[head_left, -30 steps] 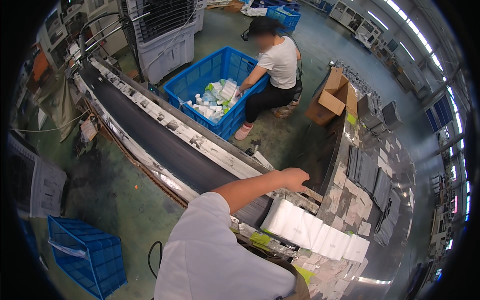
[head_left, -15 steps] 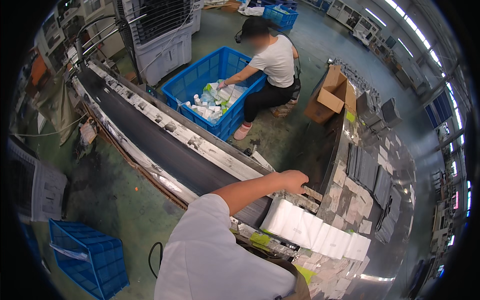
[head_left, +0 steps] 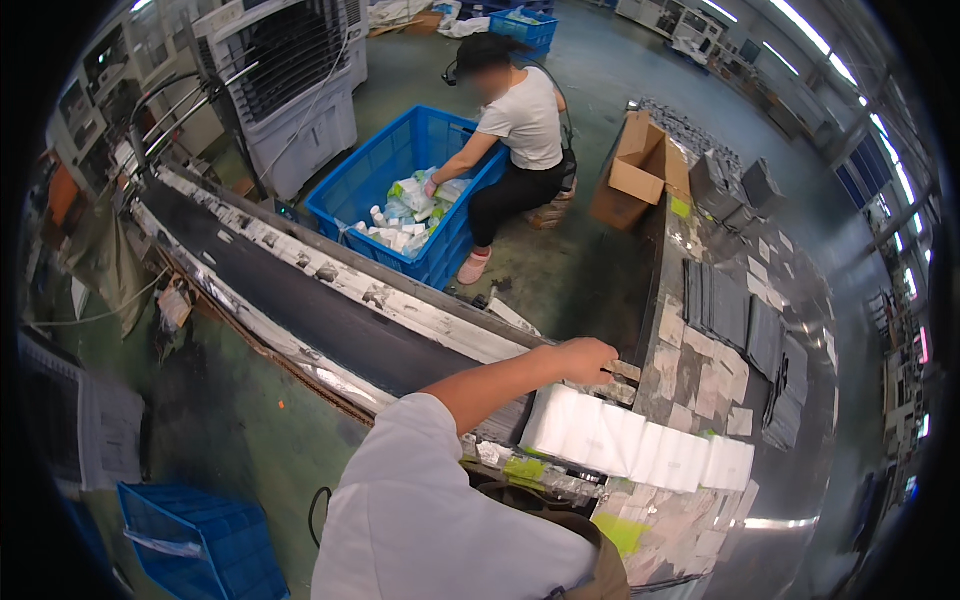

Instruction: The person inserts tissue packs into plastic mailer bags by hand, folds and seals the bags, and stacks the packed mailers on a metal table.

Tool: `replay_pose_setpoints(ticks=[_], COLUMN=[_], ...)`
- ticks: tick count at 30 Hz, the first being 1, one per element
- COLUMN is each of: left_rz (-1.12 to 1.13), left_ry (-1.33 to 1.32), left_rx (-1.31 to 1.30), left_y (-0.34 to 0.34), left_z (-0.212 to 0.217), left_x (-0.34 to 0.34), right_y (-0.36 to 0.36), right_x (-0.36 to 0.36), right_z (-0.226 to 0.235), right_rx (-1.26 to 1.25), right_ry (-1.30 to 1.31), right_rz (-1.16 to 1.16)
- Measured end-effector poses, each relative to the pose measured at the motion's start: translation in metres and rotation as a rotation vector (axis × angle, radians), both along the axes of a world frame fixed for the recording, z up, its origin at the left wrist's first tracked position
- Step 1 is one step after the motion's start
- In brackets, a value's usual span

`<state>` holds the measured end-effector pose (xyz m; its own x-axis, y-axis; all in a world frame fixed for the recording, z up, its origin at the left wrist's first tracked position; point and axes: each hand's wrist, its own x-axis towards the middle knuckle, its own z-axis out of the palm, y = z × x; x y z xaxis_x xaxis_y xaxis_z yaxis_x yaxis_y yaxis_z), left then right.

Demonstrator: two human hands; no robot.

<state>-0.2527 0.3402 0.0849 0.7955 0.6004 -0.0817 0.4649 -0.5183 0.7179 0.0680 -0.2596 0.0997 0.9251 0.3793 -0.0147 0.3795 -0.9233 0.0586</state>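
Note:
My left hand [head_left: 585,361] reaches across the belt conveyor [head_left: 330,305] to the far side rail at its near end. Its fingers are curled down and closed by the rail; what they grip, if anything, is hidden. Just this side of it, a row of white packs [head_left: 625,437] in clear wrapping stands side by side from the belt's end onto the worktable [head_left: 690,395]. The left hand does not touch the packs. My right hand is out of view.
Beyond the conveyor a seated co-worker [head_left: 525,130] reaches into a blue crate [head_left: 330,190] of white packs and bottles. An open cardboard box [head_left: 635,180] stands beyond the table. Grey flat sheets [head_left: 715,310] lie on the table. Another blue crate [head_left: 205,540] sits lower left.
The view has shifted slightly, so the surroundings sit differently in it. My left hand stays by the rail and the row of packs looks unchanged. The co-worker's hand has shifted slightly in the crate.

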Motion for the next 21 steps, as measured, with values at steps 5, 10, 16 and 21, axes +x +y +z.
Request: replay_pose_setpoints(ticks=[5,10,16,21], left_rz=[-0.1,-0.017,0.039,0.132], left_ry=[-0.038,0.152,0.066,-0.01], left_rx=[0.082,0.15,0.221,0.236], left_y=[-0.031,-0.07,-0.098,-0.128], left_z=[-0.034,-0.026,-0.034,-0.042], left_x=[0.015,0.021,0.04,0.095], right_y=[-0.038,0.004,-0.007,-0.015], right_x=[-0.028,-0.057,-0.053,-0.032], right_z=[-0.005,0.029,0.021,-0.002], right_rx=[0.015,-0.597,0.042,-0.012], right_ry=[0.027,-0.324,-0.209,-0.214], right_rz=[-0.084,0.118,0.139,0.15])
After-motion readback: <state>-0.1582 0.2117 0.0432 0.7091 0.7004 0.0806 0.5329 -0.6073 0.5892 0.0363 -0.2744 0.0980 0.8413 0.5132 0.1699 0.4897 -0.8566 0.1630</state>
